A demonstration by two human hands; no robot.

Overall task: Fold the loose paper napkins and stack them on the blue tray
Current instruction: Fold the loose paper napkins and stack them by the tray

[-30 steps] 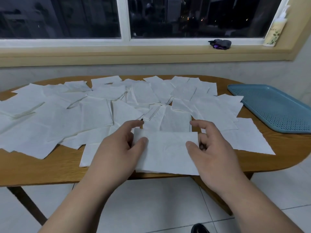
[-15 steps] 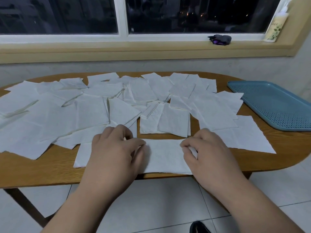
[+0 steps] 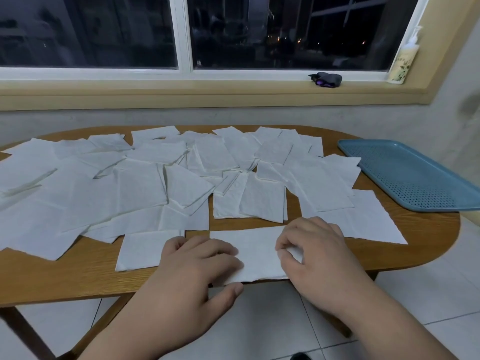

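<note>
Your left grip (image 3: 197, 266) lies released, its fingers laid nearly flat on the left end of the folded napkin (image 3: 257, 253), with the thumb just beside the napkin's near edge at the rim of the bench (image 3: 52, 279). Your right grip (image 3: 317, 255) is curled and pinches the napkin's right end; a white corner shows between thumb and fingers. The napkin is a narrow strip at the near edge of the bench, between your two grips, with its long axis running left to right along that edge. The loose napkins (image 3: 140, 188) overlap one another across the far and left parts of the bench. The blue tray (image 3: 415, 178) sits at the far right, apart from the strip. A pump bottle (image 3: 405, 58) on the window sill carries a floral label; its writing cannot be read.
</note>
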